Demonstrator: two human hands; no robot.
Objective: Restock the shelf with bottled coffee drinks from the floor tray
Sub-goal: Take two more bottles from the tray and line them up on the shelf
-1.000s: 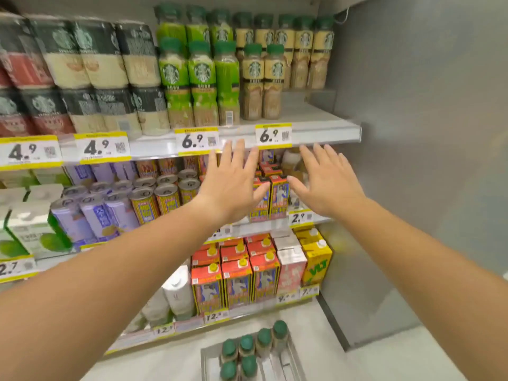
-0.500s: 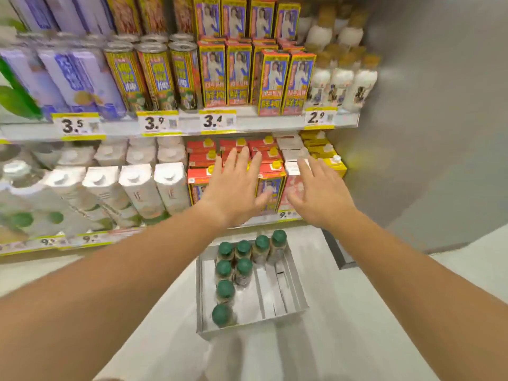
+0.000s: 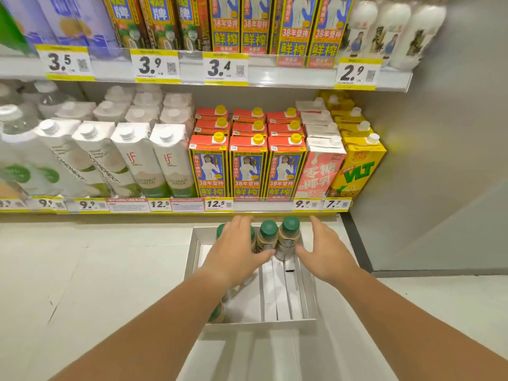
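A grey metal tray (image 3: 308,298) sits on the pale floor in front of the shelving. Several coffee bottles with green caps stand in its far part; two of them (image 3: 268,237) (image 3: 288,237) show clearly. My left hand (image 3: 236,251) hovers spread over the left bottles and hides most of them. My right hand (image 3: 327,248) is open just right of the rightmost bottle, fingers apart, holding nothing. Another bottle (image 3: 217,312) peeks out under my left forearm at the tray's near left.
The bottom shelf (image 3: 261,207) just behind the tray carries white coconut-water cartons (image 3: 143,160), red and yellow cartons (image 3: 247,166) and a yellow VLT carton (image 3: 357,169). A grey wall panel (image 3: 439,160) closes the right side. Pale floor lies left of the tray.
My view has dropped from the upper coffee shelf to the floor. Both open hands have come down from shelf height to the bottles in the tray.
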